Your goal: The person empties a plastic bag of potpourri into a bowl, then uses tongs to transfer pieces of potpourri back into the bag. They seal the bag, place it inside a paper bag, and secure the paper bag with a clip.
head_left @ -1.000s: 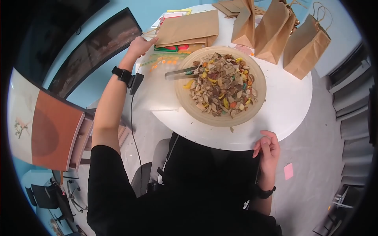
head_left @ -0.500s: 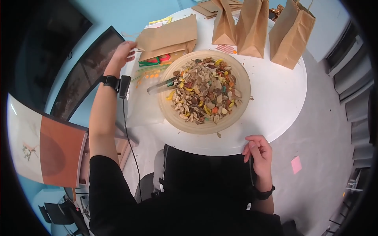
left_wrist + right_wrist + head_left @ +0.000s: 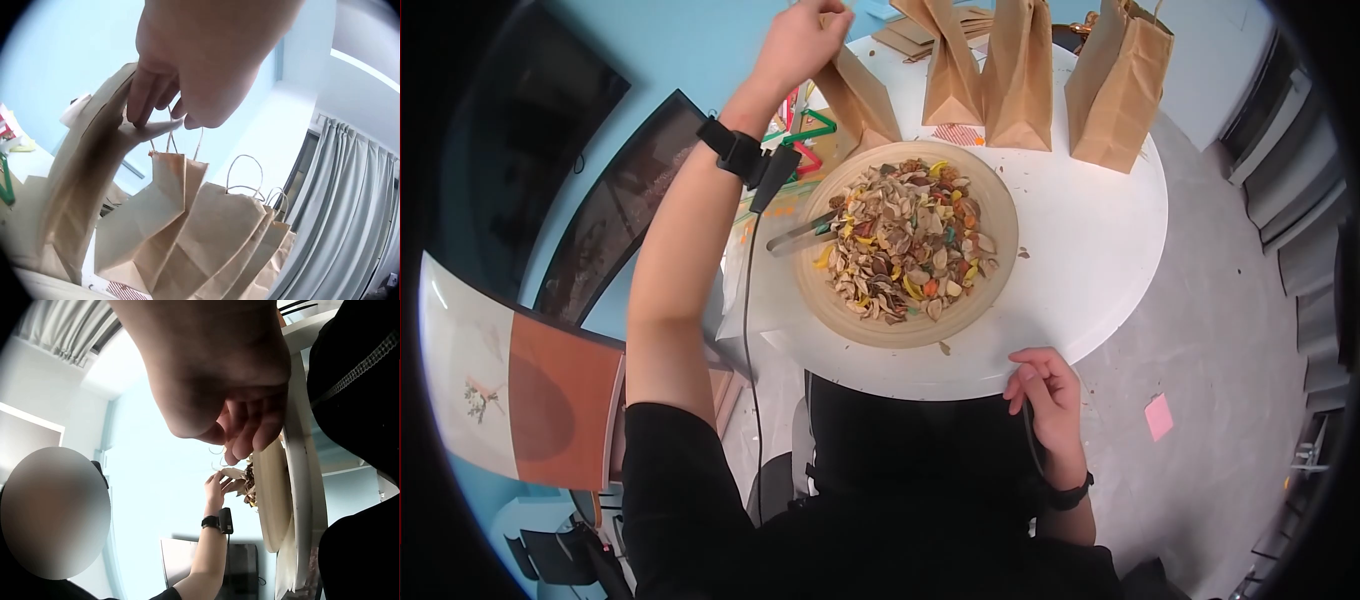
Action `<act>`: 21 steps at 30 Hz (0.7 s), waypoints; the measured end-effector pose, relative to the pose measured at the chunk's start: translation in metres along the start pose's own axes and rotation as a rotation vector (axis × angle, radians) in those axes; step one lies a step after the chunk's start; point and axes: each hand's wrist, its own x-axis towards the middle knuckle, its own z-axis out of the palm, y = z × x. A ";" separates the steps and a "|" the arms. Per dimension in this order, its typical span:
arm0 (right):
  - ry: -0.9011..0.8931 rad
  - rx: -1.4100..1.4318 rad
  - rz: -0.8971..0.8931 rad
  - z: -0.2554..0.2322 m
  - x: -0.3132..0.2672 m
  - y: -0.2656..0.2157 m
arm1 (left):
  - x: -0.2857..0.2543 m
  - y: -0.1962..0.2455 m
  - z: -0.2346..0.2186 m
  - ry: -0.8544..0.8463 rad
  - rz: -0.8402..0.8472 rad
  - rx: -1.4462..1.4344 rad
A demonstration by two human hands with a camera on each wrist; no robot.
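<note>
ok so the big change in the last half sec: the nearest paper bag (image 3: 858,100) was lying flat-ish on the L side of the table, now it's tipped up on its base, right by the far-left rim of the shallow bowl (image 3: 1003,225). can't tell if they touch tbh.

L hand (image 3: 805,42) is up at the top of that bag. L wrist cam shows the fingers curled over the rim w/ the tips pinching the paper, so it's a fairly closed grip, not much gap. bag leans a bit and the mouth looks only partly open, so imo it'd prob sag or tip if let go rn.

R hand (image 3: 1048,405) is down by the near edge of the white table (image 3: 1095,235), fingers loosely bent, nothing in them afaict.

what it means: that's 4 bags up now, b/c the other three upright bags (image 3: 1020,85) are in a row along the far side, to the right of this one. flat stack of bags (image 3: 900,35) sits behind them.

bowl's heaped w/ dried petals + bits (image 3: 905,235), and the metal tongs (image 3: 798,238) rest over its left rim, no hand on them. some green thing (image 3: 812,128) is just left of the held bag, can't make out what exactly.
</note>
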 end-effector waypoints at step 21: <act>-0.006 0.010 -0.018 -0.007 -0.008 0.000 | -0.049 -0.093 0.024 -0.066 -0.769 -0.627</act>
